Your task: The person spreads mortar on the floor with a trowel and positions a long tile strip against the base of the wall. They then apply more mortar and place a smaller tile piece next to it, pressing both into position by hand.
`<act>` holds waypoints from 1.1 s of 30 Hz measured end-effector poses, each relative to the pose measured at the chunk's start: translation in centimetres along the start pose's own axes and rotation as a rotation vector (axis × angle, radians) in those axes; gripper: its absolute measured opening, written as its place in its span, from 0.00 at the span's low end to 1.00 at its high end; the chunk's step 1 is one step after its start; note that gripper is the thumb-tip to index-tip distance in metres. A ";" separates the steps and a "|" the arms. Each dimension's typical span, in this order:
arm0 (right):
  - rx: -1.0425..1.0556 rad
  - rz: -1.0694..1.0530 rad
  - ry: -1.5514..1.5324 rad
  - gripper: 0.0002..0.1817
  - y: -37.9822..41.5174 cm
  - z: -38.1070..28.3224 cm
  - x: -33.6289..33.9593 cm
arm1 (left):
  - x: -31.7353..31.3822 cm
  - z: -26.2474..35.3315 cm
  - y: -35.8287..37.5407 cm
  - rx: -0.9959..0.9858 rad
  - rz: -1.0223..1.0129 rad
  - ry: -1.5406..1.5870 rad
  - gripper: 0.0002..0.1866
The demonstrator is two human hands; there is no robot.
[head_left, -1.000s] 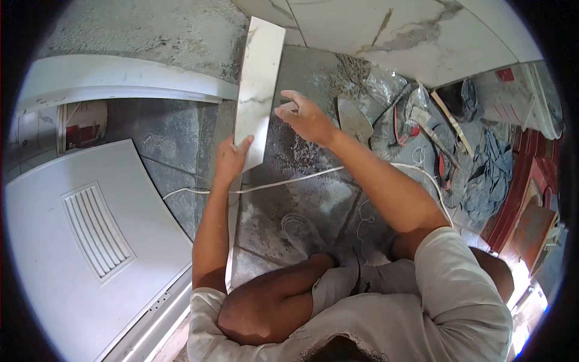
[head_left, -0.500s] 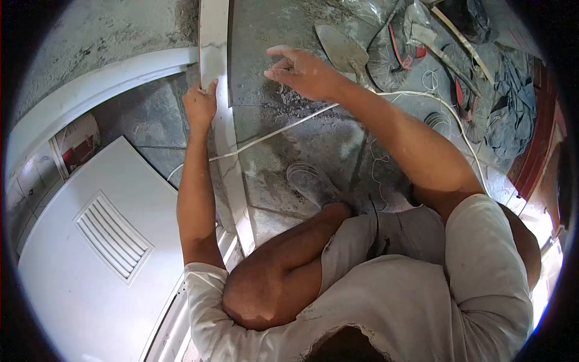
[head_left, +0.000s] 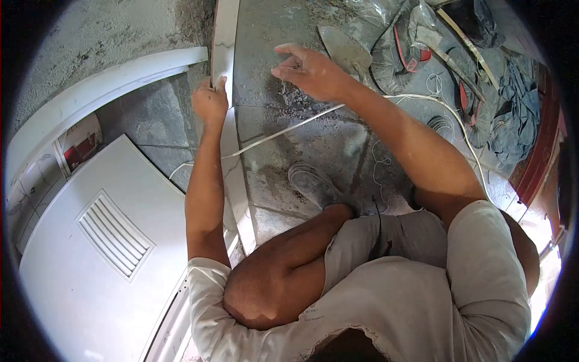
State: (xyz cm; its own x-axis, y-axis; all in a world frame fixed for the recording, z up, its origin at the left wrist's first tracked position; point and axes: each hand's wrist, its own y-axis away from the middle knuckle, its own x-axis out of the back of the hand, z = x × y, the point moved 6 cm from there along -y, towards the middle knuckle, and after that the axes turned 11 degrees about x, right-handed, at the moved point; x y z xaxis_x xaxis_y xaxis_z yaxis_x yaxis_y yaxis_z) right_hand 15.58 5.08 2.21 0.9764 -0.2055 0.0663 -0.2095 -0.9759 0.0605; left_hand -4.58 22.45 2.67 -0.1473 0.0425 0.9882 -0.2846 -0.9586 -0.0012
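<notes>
My left hand (head_left: 210, 99) is closed on the left edge of a long, pale strip with grey veins (head_left: 231, 136), its thumb up on the top face. The strip looks like a marble sill and runs from the top of the view down to near my knee. To its right, my right hand (head_left: 310, 71) hovers above the dusty floor with thumb and fingers apart, nothing in it. Dark crumbly mortar (head_left: 295, 95) lies beneath that hand. Just beyond it rests a pointed trowel blade (head_left: 345, 51), partly hidden by my arm.
A white door with a louvred vent (head_left: 60, 241) stands at left, below a white frame piece (head_left: 108, 90). A white cable (head_left: 289, 131) crosses the strip. Tools, plastic bags and a grey cloth (head_left: 514, 120) lie at upper right. My shoe (head_left: 310, 184) is on the floor.
My left hand and the upper part of the strip have shifted slightly to the right. My right hand has moved a little right too, keeping its shape; the whole view has shifted slightly.
</notes>
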 end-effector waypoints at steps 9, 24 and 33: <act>0.073 0.015 0.063 0.34 -3.9 1.3 0.0 | -0.6 0.3 0.7 -0.062 0.088 -0.144 0.18; 0.464 -0.412 0.850 0.27 -20.7 0.3 -3.2 | 2.8 -5.1 4.9 -0.039 0.155 0.099 0.20; 0.523 -0.454 0.853 0.31 -22.1 0.0 -3.7 | 2.1 -6.8 8.8 0.406 0.372 0.222 0.15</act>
State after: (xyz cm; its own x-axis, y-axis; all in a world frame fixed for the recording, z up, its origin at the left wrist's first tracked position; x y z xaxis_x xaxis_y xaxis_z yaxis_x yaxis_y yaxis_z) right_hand 16.63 27.40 0.64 0.5574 0.1022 0.8239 0.4049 -0.8998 -0.1624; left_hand -13.84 15.97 3.71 -0.3745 -0.3008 0.8771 0.2023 -0.9496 -0.2393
